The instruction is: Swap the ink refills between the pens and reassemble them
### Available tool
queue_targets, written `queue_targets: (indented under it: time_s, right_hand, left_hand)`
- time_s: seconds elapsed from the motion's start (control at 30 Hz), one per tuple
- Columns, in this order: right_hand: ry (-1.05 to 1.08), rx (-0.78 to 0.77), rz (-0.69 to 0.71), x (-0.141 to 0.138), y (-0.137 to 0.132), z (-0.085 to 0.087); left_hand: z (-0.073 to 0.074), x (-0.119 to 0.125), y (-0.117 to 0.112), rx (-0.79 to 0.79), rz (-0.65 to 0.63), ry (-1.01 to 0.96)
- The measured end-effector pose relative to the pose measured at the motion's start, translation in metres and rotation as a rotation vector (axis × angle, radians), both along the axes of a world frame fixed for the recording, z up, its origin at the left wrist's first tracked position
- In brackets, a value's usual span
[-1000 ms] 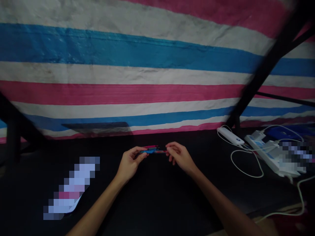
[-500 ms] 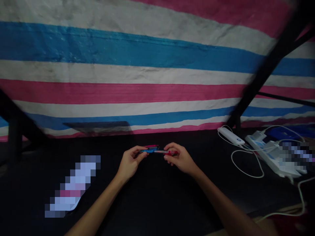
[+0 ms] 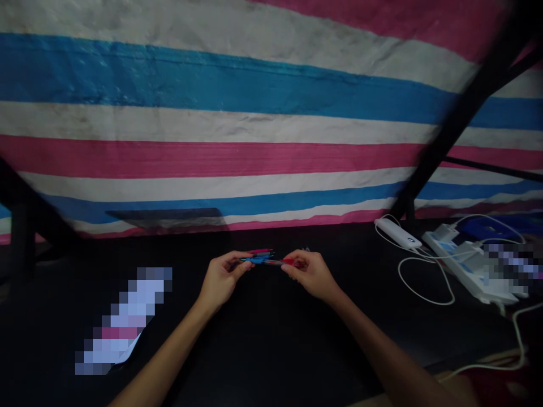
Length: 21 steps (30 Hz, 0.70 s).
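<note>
My left hand (image 3: 220,280) is closed in a pinch on a blue pen (image 3: 258,260) just left of the middle of the black table. A pinkish-red pen (image 3: 262,251) sticks out behind it, level with the left fingertips; whether the fingers grip it too is unclear. My right hand (image 3: 311,272) has its fingers closed on the red end of a pen (image 3: 288,262). This pen's clear barrel reaches left to the blue pen, and the two look lined up or overlapping. The palm side of both hands is hidden.
A light, blurred-out rectangular object (image 3: 127,322) lies on the black table (image 3: 271,350) at left. At right are a white device (image 3: 397,233), a power strip (image 3: 475,265) and loose white cables (image 3: 428,302). A striped sheet (image 3: 254,158) hangs behind, with dark slanted posts either side.
My right fingers have closed further over the red end of the pen, covering more of it. My left hand stays nearly in place.
</note>
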State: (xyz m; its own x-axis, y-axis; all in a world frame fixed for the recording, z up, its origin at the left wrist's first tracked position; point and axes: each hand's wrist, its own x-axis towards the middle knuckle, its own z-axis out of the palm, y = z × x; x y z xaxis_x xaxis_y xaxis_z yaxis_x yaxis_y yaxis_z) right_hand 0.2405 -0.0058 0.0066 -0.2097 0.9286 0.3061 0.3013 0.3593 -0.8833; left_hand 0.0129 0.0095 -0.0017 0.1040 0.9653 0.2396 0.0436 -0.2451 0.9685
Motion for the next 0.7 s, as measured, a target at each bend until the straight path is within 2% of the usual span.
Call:
queue_targets:
  time_s: [0.1,0.3,0.47,0.7]
  right_hand:
    - [0.041,-0.060,0.040,0.001,0.000,0.000]
    - [0.115,-0.319,0.113,0.001,0.002,-0.002]
    - [0.114,-0.237,0.077,0.002,0.004,-0.001]
    - [0.188,-0.085,-0.010,0.003,0.004,0.003]
  left_hand:
    - [0.000,0.000,0.000,0.043,0.016,0.039]
    - [0.002,0.003,-0.004,0.119,0.043,0.141]
    - [0.008,0.001,-0.005,0.078,-0.006,0.120]
    - [0.008,0.003,-0.002,-0.140,-0.163,0.124]
